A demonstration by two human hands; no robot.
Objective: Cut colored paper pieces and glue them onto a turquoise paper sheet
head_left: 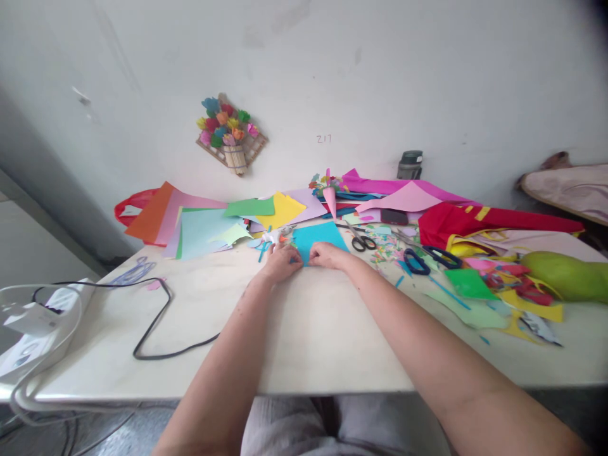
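A bright blue sheet of paper (pixel 323 235) lies on the table in front of me. My left hand (pixel 284 261) is closed at its near left corner, the fingers pinched together at the edge. My right hand (pixel 327 255) is closed too, its fingertips pinching the near edge a short way to the right. The fingers cover part of that edge. Just beyond my left hand is a white glue gun (pixel 272 236), partly hidden. Black-handled scissors (pixel 363 243) rest to the right of the blue paper.
Coloured paper sheets (pixel 204 231) lie at the back left. Blue-handled scissors (pixel 417 261), paper scraps (pixel 475 285) and a green fruit-like object (pixel 555 275) crowd the right. A pink paper cone with flowers (pixel 329 197) stands behind. A black cable (pixel 164 310) runs to a power strip (pixel 47 323).
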